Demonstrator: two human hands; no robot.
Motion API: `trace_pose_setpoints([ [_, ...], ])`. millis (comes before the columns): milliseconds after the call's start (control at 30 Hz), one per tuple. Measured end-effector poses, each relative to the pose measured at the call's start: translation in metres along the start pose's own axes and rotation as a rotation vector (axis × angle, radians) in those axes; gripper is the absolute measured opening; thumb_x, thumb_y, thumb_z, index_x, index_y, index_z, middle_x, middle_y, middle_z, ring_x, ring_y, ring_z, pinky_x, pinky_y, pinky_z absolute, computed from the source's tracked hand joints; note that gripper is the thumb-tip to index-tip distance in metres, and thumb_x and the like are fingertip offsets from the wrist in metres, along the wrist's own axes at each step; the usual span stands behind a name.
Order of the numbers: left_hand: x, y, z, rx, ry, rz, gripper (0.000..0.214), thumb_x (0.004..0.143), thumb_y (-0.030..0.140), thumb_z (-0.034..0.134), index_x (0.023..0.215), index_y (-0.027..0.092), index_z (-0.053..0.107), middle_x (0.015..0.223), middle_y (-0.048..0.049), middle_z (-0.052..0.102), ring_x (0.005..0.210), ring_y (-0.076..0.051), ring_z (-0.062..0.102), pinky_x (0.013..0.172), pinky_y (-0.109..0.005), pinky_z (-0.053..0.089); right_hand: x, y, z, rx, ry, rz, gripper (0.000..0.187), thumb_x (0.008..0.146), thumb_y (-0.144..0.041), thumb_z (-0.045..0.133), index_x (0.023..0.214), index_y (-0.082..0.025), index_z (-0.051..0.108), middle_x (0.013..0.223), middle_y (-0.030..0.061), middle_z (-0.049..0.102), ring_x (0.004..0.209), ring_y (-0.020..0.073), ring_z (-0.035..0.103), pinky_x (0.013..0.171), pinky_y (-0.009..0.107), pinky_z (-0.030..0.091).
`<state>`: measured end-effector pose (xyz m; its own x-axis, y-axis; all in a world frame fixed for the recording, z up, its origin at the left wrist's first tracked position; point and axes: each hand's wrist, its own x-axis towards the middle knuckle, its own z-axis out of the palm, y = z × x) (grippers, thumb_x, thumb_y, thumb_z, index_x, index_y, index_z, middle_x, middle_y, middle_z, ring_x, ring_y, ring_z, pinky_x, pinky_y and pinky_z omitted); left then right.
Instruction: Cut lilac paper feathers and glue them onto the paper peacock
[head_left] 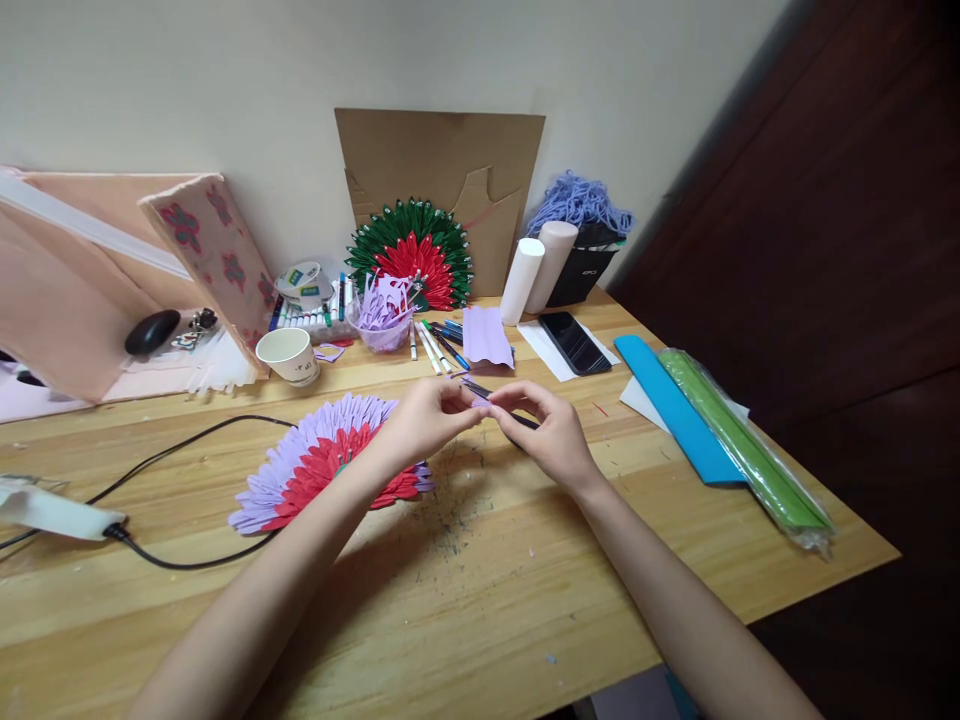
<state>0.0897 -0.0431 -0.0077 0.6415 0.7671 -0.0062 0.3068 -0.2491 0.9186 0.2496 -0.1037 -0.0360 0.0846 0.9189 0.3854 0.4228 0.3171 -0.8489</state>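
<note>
My left hand (pixel 426 418) and my right hand (pixel 553 432) meet above the middle of the table, fingertips pinched together. Between them is a small piece of purple paper (pixel 480 402), mostly covered by the fingers. Just behind the fingertips lies what looks like a pair of black-handled scissors (pixel 519 428), partly hidden by my right hand. Beneath my left wrist rests a fan-shaped paper decoration (pixel 300 470) with purple outer petals and red inner ones. A sheet of purple paper (pixel 487 337) lies beyond the hands, beside several pens (pixel 447 346).
A bowl of purple strips (pixel 382 318), paper cup (pixel 289 356) and green-red fan (pixel 416 250) stand behind. A phone (pixel 574 342), blue paper (pixel 679 410) and wrapped green roll (pixel 742 440) lie right. A corded white glue gun (pixel 56 512) is left.
</note>
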Motion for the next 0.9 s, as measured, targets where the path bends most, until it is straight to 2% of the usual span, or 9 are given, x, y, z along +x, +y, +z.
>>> trace_pose_setpoints([
  [233,0.001,0.001,0.002,-0.039,-0.087,-0.027,0.018,0.074,0.028,0.059,0.070,0.012,0.064,0.068,-0.0045,0.065,0.062,-0.012,0.057,0.059,-0.023,0.043,-0.001,0.000,-0.003,-0.104,-0.022,-0.069,0.007,0.079,-0.024,0.057,0.079,-0.019,0.062,0.079,0.0037,0.064,0.073,0.0161,0.061,0.069,0.030,0.051],
  [367,0.001,0.005,0.000,-0.071,-0.112,-0.053,0.015,0.075,0.023,0.056,0.067,0.012,0.063,0.064,-0.0028,0.064,0.060,-0.011,0.056,0.059,-0.022,0.042,-0.001,-0.002,-0.005,-0.256,-0.014,-0.221,0.005,0.078,-0.020,0.057,0.075,-0.020,0.061,0.076,0.0032,0.063,0.073,0.0168,0.059,0.068,0.031,0.048],
  [467,0.001,0.004,-0.001,-0.092,-0.134,-0.039,0.017,0.076,0.024,0.056,0.065,0.013,0.063,0.062,-0.0022,0.062,0.060,-0.011,0.055,0.060,-0.022,0.042,-0.001,-0.001,-0.005,-0.352,-0.014,-0.340,0.008,0.079,-0.017,0.054,0.080,-0.021,0.061,0.077,0.0040,0.064,0.076,0.0180,0.058,0.071,0.032,0.047],
  [667,0.006,-0.005,-0.002,-0.130,-0.150,-0.032,0.023,0.077,0.031,0.055,0.068,0.012,0.065,0.065,-0.0036,0.064,0.063,-0.012,0.057,0.065,-0.025,0.046,-0.001,0.004,-0.008,-0.414,-0.068,-0.434,0.017,0.081,-0.014,0.052,0.091,-0.023,0.063,0.082,0.0043,0.066,0.080,0.0190,0.058,0.075,0.035,0.048],
  [767,0.007,-0.006,-0.001,-0.142,-0.124,-0.041,0.020,0.076,0.027,0.055,0.068,0.013,0.065,0.066,-0.0035,0.064,0.066,-0.013,0.058,0.067,-0.025,0.047,0.000,0.003,-0.009,-0.404,-0.075,-0.435,0.019,0.081,-0.014,0.052,0.093,-0.023,0.064,0.084,0.0041,0.067,0.082,0.0191,0.059,0.076,0.035,0.048],
  [900,0.006,-0.005,0.000,-0.136,-0.094,-0.025,0.020,0.076,0.027,0.055,0.068,0.012,0.065,0.066,-0.0032,0.064,0.065,-0.012,0.058,0.067,-0.025,0.046,0.000,0.000,-0.008,-0.321,-0.030,-0.323,0.015,0.080,-0.017,0.055,0.089,-0.024,0.064,0.083,0.0033,0.067,0.080,0.0183,0.061,0.074,0.033,0.050],
])
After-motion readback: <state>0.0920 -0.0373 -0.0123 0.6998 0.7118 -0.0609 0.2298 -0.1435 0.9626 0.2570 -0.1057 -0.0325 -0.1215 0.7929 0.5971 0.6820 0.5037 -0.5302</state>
